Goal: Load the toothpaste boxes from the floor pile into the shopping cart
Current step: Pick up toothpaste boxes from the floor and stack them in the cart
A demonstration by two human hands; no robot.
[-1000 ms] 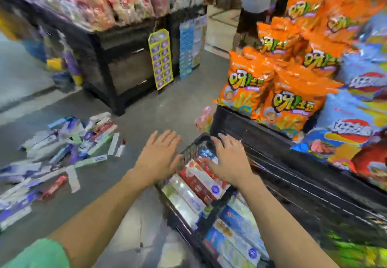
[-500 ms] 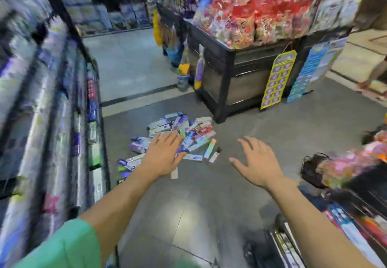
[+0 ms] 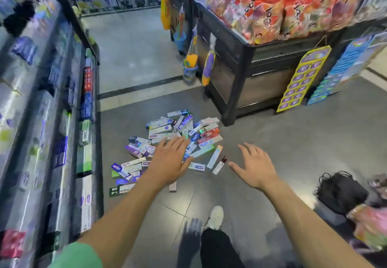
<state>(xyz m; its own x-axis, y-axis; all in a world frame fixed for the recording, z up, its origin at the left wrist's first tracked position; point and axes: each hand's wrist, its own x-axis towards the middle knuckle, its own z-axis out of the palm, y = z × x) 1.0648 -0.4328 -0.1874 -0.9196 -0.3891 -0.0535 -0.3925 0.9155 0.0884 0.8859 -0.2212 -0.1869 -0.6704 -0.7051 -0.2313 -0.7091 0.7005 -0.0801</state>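
Having turned away from the cart, now out of view, both empty hands, left hand and right hand, reach with fingers spread toward the scattered pile of colourful cardboard toothpaste boxes on the grey tiled floor, ready for another load

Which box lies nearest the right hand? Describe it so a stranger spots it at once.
Start at the black display stand heaped with red snack bags, then drop to the pile of toothpaste boxes on the grey floor. At the pile's right edge, lying apart, is a slim white box with a dark red end, left of the right hand.
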